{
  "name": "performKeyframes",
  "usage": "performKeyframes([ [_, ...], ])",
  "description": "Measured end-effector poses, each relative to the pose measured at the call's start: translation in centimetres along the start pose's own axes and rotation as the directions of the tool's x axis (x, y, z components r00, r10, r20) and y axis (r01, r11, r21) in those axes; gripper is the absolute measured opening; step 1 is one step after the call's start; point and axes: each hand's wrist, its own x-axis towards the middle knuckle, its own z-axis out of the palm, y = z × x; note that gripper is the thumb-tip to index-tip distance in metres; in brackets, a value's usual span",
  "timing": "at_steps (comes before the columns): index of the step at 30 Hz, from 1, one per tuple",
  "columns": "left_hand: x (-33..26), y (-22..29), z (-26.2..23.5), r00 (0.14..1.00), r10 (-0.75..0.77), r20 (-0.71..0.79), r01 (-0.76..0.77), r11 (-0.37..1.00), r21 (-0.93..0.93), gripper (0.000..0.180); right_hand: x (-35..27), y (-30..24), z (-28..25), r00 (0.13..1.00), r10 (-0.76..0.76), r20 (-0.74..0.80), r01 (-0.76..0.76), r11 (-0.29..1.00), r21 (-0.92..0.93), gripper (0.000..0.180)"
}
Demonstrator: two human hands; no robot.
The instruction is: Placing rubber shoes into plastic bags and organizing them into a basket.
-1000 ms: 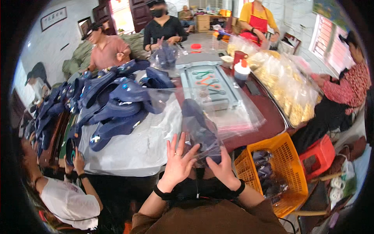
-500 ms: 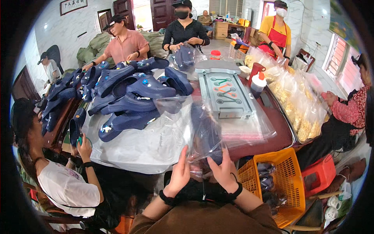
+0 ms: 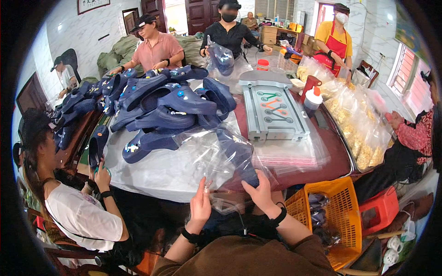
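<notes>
A navy clog (image 3: 238, 154) lies inside a clear plastic bag (image 3: 195, 149) at the table's front edge, one end toward me. My right hand (image 3: 261, 194) grips that near end through the film, thumb on top. With its fingers together, my left hand (image 3: 200, 204) pinches the loose, crinkled side of the bag, left of the clog. Just beyond is a big heap of navy clogs (image 3: 184, 101) with small charms on them. A stack of flat clear bags (image 3: 294, 154) lies to the right, partly under a grey folding step stool (image 3: 275, 110).
An orange crate (image 3: 334, 221) with bagged clogs stands at my right, beside a red stool (image 3: 380, 209). A tray of bagged golden pieces (image 3: 357, 124) and a bottle (image 3: 313, 101) are far right. Co-workers surround the table; one at left holds a clog (image 3: 97, 145).
The bagged clog has come nearer and tilted, its near end now in my right hand. My left hand has moved left and down, drawing the film aside.
</notes>
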Motion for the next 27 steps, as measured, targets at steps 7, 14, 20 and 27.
performKeyframes([
  [7, 0.2, 1.3, -0.2, 0.977, 0.203, -0.069, -0.185, 0.962, 0.202, 0.040, -0.1, -0.5, -0.1, 0.994, 0.054, -0.094, -0.052, 0.998, 0.018, 0.032],
  [14, 1.0, -1.7, -0.5, 0.989, -0.140, 0.043, 0.131, 0.975, 0.181, 0.044, 0.2, 1.5, -0.7, 0.992, 0.108, -0.059, -0.107, 0.994, 0.010, 0.036],
  [20, 4.1, -2.9, -5.1, 0.969, -0.168, 0.180, 0.151, 0.983, 0.104, 0.053, 0.4, 1.3, -1.1, 0.989, 0.145, -0.011, -0.145, 0.989, 0.032, 0.042],
  [27, 17.0, 3.5, -6.7, 0.860, 0.503, -0.089, -0.332, 0.682, 0.651, 0.088, 0.1, 3.0, -1.1, 0.992, 0.126, -0.012, -0.126, 0.992, 0.002, 0.047],
])
